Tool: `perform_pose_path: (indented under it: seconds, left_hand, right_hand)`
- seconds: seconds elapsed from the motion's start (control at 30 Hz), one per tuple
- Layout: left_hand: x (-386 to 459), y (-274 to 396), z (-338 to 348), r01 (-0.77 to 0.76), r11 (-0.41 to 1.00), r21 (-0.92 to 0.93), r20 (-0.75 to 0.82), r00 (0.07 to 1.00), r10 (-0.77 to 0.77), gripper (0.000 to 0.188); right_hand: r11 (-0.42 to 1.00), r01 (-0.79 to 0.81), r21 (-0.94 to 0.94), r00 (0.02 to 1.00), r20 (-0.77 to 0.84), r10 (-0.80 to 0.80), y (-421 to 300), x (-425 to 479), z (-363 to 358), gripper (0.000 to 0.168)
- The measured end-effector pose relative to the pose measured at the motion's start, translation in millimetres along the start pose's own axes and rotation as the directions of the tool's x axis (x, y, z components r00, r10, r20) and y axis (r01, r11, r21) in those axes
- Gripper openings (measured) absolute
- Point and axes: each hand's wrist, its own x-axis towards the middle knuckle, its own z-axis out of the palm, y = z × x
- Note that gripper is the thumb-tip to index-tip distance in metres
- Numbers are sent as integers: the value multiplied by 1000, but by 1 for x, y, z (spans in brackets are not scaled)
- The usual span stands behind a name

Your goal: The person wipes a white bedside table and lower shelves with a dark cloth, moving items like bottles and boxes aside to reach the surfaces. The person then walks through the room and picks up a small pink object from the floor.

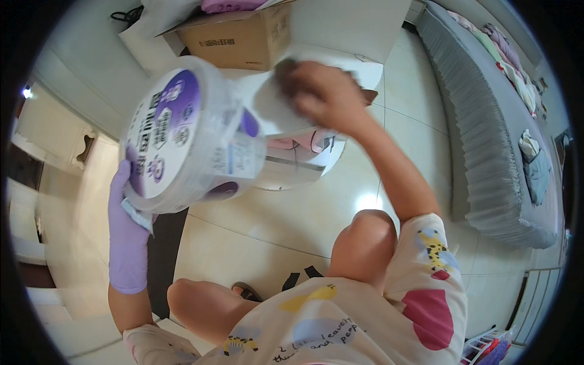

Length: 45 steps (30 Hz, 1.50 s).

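My left hand [130, 219] wears a purple rubber glove and holds a large translucent plastic tub [232, 159] from its left side. The tub is tilted, and its white-and-purple lid [164, 132] faces left and bears printing. A crumpled pale blue-white piece [138, 216] is pinched between the glove and the tub. Bare and blurred by motion, my right hand [321, 91] is over a white shelf top [273, 107]. It grips a dark brown object [286, 75], too blurred to name. Another brown pointed piece [369, 96] shows just behind that hand.
A cardboard box [228, 43] stands at the back of the shelf unit, beside a white bag [166, 18]. Pink items [296, 141] lie on the lower shelf. At right is a bed with a grey ruffled skirt [483, 150]. A dark strip [166, 260] crosses the tiled floor.
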Motion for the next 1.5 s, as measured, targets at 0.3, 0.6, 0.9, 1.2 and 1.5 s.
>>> perform_pose_path:
  seconds: [0.3, 0.6, 0.9, 1.2, 1.5]
  left_hand:
    - [14, 18, -25, -77, 994, 77, -144, 986, 88, 44]
    - [18, 16, -24, -66, 993, 97, -111, 991, 76, 44]
    - [21, 15, -28, -86, 993, 86, -95, 991, 94, 46]
    - [18, 16, -31, -61, 995, 76, -95, 993, 68, 47]
    - [22, 16, -43, -51, 996, 68, -98, 994, 58, 49]
  right_hand:
    - [939, -137, -314, 989, 14, 149, 43, 5, 20, 41]
    - [783, -259, -566, 964, -105, 243, 84, 38, 34, 40]
    - [834, -308, -458, 951, -143, 273, 108, 12, -13, 40]
    - [733, -595, -328, 803, -284, 524, 128, -52, -68, 39]
    - [686, -727, 36, 578, -508, 639, 138, -92, -120, 32]
